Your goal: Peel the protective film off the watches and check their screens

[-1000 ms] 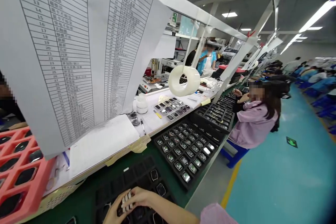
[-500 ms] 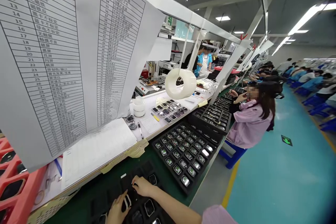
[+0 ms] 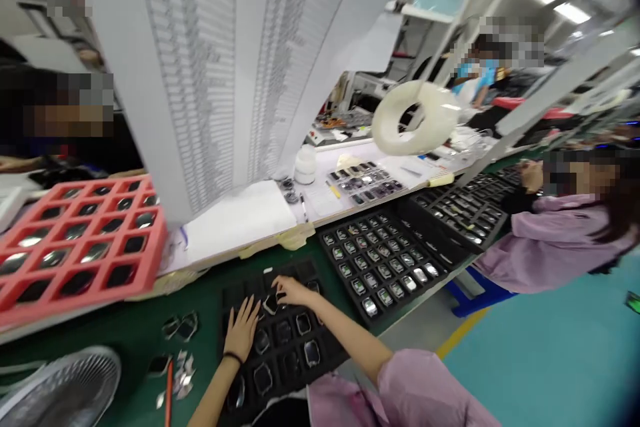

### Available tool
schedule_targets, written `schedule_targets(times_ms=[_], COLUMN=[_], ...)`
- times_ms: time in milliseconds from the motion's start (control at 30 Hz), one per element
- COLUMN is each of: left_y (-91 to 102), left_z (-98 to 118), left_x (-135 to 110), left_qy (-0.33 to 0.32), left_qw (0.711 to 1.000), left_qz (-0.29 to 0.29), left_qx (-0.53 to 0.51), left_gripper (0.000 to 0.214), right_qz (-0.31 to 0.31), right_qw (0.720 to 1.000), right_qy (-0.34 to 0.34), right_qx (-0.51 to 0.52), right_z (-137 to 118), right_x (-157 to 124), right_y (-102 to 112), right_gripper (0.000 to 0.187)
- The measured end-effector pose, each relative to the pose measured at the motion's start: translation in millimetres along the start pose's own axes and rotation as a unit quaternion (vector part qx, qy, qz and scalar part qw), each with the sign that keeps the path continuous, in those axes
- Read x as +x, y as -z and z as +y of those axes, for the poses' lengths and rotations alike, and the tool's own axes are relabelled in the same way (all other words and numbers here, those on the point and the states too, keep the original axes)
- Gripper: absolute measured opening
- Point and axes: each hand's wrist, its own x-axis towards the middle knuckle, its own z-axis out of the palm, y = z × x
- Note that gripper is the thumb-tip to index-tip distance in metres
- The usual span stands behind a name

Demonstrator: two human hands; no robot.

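On the green-topped table [image 3: 113, 327], in the head view, a black compartmented tray [image 3: 237, 293] is sitting directly before the person, a position that is presumably keeping every cell within reach of both hands. Dark rounded-square pieces with pale edges [image 3: 313, 352] are occupying separate cells, an arrangement that is probably preventing contact between them.

The left hand [image 3: 243, 330] is lying wide and nearly flat over the tray's left part, fingers spread; it is possibly steadying the tray, and no grasped thing is showing. The right hand [image 3: 294, 290] is reaching over the upper middle, its fingers curled and narrow. Its fingertips are meeting a small dark piece with a bright rim [image 3: 270, 305] between the two hands; blur is hiding whether they are gripping or only touching it.

To the right, a larger black tray of silver-framed units [image 3: 356, 300] is standing just beside the first, seemingly for easy access. To the left, a coral-red grid tray [image 3: 153, 253] is resting higher up, while an orange stick [image 3: 169, 390] is lying near pale, crumpled scraps [image 3: 185, 373].
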Motion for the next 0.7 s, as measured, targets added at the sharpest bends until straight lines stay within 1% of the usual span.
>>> schedule_targets(times_ms=[67,133,200,333,400,500,600,700], left_y=[0.8,-1.2,-4.6,-10.4,-11.9,-13.3,-14.5,-15.4], left_z=[1.2,-3.0,-9.8,-19.7,-19.8,-14.8,-8.3,-3.8], left_x=[-0.8,-2.0,-5.7,-18.8,-24.0,-26.7,-25.4,-24.4], left_qy=[0.001,-0.001,0.012,0.057,0.071,0.085,0.103,0.125], left_qw=[1.0,0.999,0.999,0.997,0.996,0.994,0.992,0.989], left_qz=[0.0,-0.007,-0.009,0.017,0.028,0.039,0.049,0.06], left_qx=[-0.027,-0.046,-0.051,-0.051,-0.05,-0.049,-0.048,-0.046], left_gripper=[0.047,0.047,0.048,0.054,0.055,0.056,0.059,0.062], right_qz=[0.018,0.028,0.027,0.026,0.031,0.046,0.054,0.053], right_qw=[1.0,0.999,0.998,0.996,0.996,0.996,0.997,0.998], right_qy=[-0.01,-0.01,-0.003,0.006,0.005,0.003,0.006,0.01], right_qx=[0.022,0.041,0.059,0.08,0.083,0.076,0.053,0.018], right_z=[9.7,18.6,25.6,34.7,38.2,44.2,51.3,57.9], right_x=[-7.0,-13.3,-18.1,-21.5,-20.3,-17.5,-17.5,-23.1], right_y=[-6.7,-12.8,-17.5,-20.9,-18.1,-7.1,5.5,7.4], right_gripper=[0.035,0.032,0.031,0.027,0.029,0.033,0.031,0.028])
